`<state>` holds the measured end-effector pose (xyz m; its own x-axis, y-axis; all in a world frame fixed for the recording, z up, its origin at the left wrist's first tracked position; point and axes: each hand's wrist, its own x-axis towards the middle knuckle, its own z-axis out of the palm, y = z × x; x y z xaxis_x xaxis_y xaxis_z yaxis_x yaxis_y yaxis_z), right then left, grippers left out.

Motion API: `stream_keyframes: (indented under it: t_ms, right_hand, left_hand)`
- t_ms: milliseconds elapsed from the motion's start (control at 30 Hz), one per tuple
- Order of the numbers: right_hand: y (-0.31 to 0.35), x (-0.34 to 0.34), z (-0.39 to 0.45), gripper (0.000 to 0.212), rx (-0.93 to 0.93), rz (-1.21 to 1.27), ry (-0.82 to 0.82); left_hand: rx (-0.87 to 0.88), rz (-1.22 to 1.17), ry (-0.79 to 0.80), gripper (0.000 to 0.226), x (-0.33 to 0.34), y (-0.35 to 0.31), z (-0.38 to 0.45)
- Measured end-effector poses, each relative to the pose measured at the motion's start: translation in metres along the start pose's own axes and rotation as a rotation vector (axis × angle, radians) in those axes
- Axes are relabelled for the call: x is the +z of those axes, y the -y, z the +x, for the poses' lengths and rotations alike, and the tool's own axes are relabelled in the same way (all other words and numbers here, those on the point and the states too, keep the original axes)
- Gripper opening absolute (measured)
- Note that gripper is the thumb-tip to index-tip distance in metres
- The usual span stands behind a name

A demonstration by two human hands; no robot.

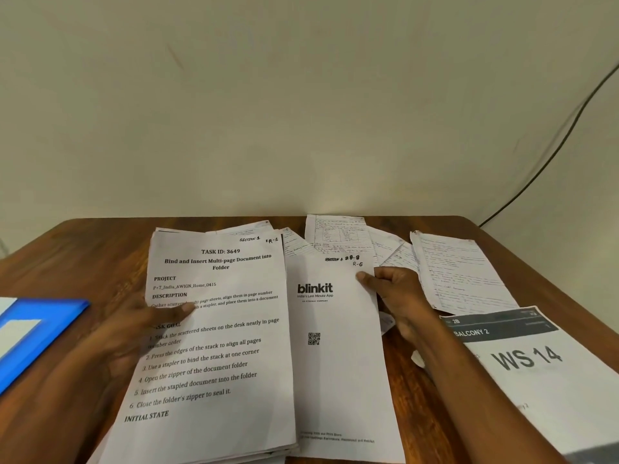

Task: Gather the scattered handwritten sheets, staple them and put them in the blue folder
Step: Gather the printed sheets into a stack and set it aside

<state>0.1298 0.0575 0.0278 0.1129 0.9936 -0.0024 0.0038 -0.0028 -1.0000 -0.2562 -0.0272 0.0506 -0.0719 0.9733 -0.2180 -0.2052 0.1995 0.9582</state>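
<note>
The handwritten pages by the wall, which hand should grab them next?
Probably the right hand. It lies at the blinkit sheet, right beside the handwritten pages at the back right of the table. The left hand grips the printed task sheet, farther away.

We see a reddish-brown wooden counter (pixel 100 249) with dark streaked grain. The glossy flat folder (pixel 37 333) at its left edge is bright blue with a white panel. The white printed instruction sheet (pixel 214 346) carries bold black type, and beside it the white rectangular sheet (pixel 335 363) bears a black "blinkit" logo and a small black-and-white QR square. Behind them the white handwritten sheets (pixel 459 272) show thin dark ink on faint ruled lines. The white label sheet (pixel 536 373) at the right has a dark grey band with pale lettering above large black letters. The plain wall (pixel 301 95) is pale greenish-cream, crossed by a thin black cable (pixel 549 162).
</note>
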Motion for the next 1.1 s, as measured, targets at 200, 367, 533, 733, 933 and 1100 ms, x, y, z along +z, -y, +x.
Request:
stream_keyframes:
  t_ms: [200,367,533,733,933,1100]
  right_hand:
    - [0.005,0.016,-0.007,0.015,0.059,0.125,-0.011]
    - [0.007,0.033,-0.014,0.016,0.107,0.164,0.002]
    - [0.01,0.047,-0.024,0.021,0.078,0.189,-0.022]
    - [0.011,0.063,-0.037,0.055,-0.012,0.21,-0.055]
    - [0.017,0.074,-0.048,0.035,-0.076,0.317,-0.046]
    - [0.016,0.076,-0.047,0.025,-0.086,0.283,-0.062]
  left_hand:
    - [0.013,-0.054,0.03,0.043,0.012,0.008,0.0]
    - [-0.04,-0.032,0.14,0.098,0.022,0.016,0.003]
    - [-0.037,0.044,0.155,0.045,0.038,0.022,0.004]
    - [-0.004,0.051,0.144,0.053,0.044,0.024,0.003]
    - [0.093,0.109,0.16,0.111,0.048,0.026,0.003]
    - [0.147,0.113,0.153,0.098,0.053,0.029,0.0]
